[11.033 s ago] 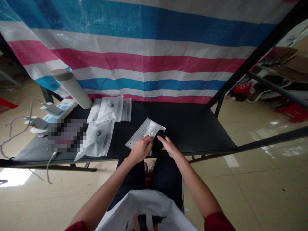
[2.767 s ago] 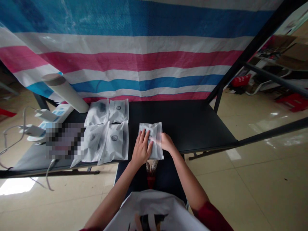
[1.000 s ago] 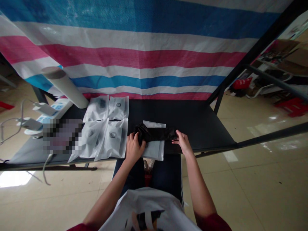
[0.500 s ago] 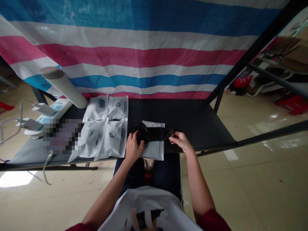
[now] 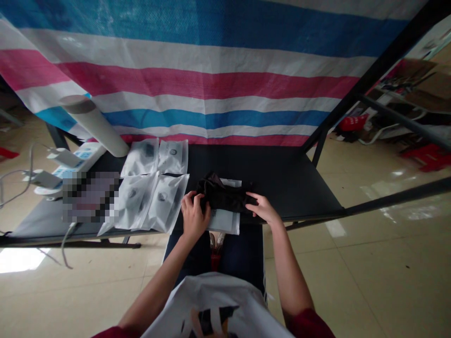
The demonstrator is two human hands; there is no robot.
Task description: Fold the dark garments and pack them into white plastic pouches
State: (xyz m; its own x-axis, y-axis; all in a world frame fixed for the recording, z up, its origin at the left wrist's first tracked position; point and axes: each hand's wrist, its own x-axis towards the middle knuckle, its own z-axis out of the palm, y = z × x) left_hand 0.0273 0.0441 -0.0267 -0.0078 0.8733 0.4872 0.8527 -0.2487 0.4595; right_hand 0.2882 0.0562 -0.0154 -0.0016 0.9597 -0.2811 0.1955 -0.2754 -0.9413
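A dark, soft cloth item (image 5: 227,197) lies stretched sideways over a frosted plastic bag (image 5: 225,223) at the front edge of the black table. My left hand (image 5: 194,216) grips the bunched left end of the cloth, fingers curled. The right end is pinched between the thumb and fingers of my right hand (image 5: 262,207). The cloth covers the middle of the bag. Left of my left hand, several filled frosted bags lie in two rows, the nearest one (image 5: 165,202) close to my fingers.
A pale cylinder (image 5: 100,129) leans at the back left, beside a white power strip (image 5: 86,157) with plugged-in chargers and cables. A blurred-out flat object (image 5: 91,195) lies in front. Striped sheeting (image 5: 211,84) hangs behind the black table (image 5: 282,173); a metal frame stands right.
The cloth looks wider and flatter at its right end, covering more of the bag. My right hand has shifted slightly left, and the nearest filled bag has tilted a little.
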